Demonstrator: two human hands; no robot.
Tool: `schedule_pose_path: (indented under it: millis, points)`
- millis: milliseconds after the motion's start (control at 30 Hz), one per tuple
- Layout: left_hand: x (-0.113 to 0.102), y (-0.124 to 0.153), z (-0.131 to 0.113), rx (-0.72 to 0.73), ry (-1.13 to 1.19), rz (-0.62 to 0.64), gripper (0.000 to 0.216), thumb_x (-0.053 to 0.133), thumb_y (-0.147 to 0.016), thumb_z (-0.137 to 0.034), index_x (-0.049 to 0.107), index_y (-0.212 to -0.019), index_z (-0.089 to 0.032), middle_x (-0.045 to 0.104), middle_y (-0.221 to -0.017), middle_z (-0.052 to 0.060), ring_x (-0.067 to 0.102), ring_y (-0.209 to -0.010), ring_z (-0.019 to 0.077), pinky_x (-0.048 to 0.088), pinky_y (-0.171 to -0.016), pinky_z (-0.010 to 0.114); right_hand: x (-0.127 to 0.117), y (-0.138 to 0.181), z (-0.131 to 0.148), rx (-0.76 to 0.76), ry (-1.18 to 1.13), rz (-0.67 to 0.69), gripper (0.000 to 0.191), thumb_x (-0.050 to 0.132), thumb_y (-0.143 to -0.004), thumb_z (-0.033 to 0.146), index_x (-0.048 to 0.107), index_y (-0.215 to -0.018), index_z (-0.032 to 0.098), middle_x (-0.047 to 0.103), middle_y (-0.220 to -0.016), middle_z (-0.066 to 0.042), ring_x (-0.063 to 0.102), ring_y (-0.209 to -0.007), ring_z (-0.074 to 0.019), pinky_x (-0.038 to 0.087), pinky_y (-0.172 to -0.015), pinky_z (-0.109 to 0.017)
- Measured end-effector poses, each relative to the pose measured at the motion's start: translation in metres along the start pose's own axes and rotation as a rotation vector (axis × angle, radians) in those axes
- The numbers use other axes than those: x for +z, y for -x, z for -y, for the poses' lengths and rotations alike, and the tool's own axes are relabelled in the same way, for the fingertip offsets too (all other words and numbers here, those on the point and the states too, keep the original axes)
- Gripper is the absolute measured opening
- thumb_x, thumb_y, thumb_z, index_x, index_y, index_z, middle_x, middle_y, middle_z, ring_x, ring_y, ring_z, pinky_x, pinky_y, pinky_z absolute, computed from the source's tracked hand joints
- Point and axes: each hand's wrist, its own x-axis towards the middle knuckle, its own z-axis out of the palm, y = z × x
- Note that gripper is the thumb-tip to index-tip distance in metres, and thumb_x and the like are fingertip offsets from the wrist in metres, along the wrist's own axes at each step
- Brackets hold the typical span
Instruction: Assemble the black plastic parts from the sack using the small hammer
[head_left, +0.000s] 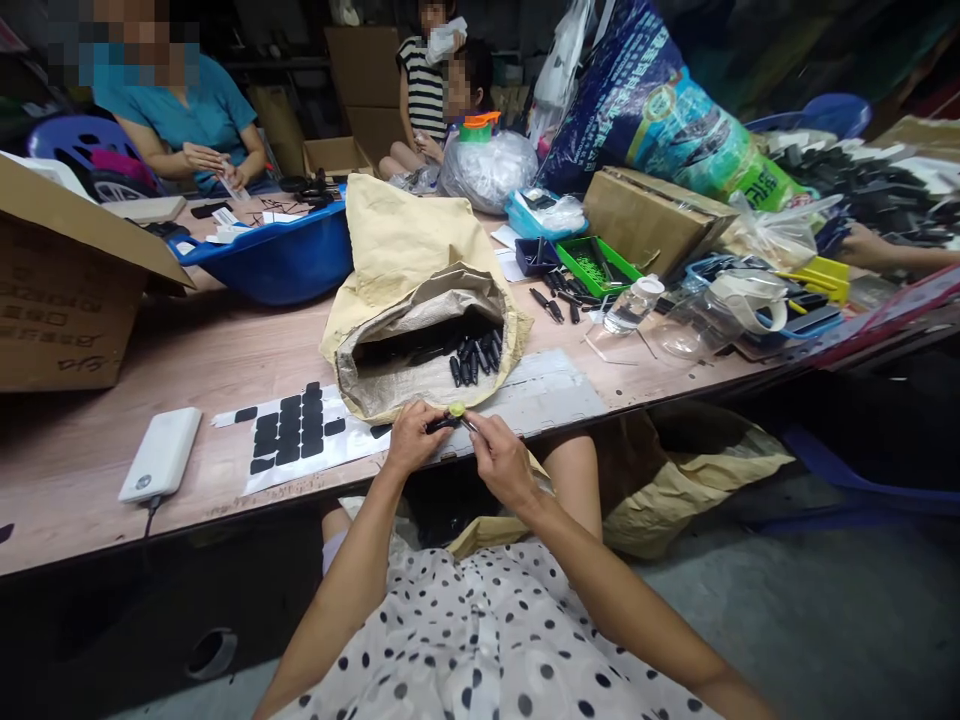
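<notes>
White polka-dotted shirt fabric lies nearest, on the near side of an open pale-yellow sack. Just before that sack's mouth, fingers of the left hand pinch a slim black part — long axis roughly crosswise, right end toward a small yellow-green piece. Fingers of the right hand grip a slender item, too small to identify. Inside the sack, tapered black pieces point mostly toward its front rim.

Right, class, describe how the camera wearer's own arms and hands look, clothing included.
The left hand and right hand are gloveless. Both forearms are bare, with no sleeve reaching them. The top is whitish with scattered dark round dots.
</notes>
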Motion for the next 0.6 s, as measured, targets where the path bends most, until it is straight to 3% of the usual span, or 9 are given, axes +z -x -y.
schedule_pose_path:
  millis: [200, 600]
  points:
    - [0.0, 0.0, -0.001, 0.016, -0.008, 0.016, 0.016, 0.072, -0.082, -0.026, 0.079, -0.095, -0.03, 0.065, -0.084, 0.001, 0.057, -0.087, 0.0211, 0.047, -0.086, 0.037, 0.006, 0.008, -0.003, -0.103, 0.154, 0.019, 0.041, 0.04, -0.101, 0.019, 0.069, -0.129, 0.025, 0.062, -0.082, -0.004, 0.062, -0.077, -0.0169, 0.051, -0.072, -0.024]
    - [0.004, 0.002, 0.0, 0.006, -0.003, -0.012, 0.018, 0.071, -0.081, -0.025, 0.078, -0.097, -0.029, 0.067, -0.087, 0.002, 0.059, -0.088, 0.022, 0.048, -0.086, 0.038, 0.002, 0.011, -0.019, -0.051, 0.135, -0.097, 0.039, 0.04, -0.101, 0.022, 0.07, -0.126, 0.025, 0.066, -0.088, -0.005, 0.063, -0.081, -0.0172, 0.052, -0.075, -0.025]
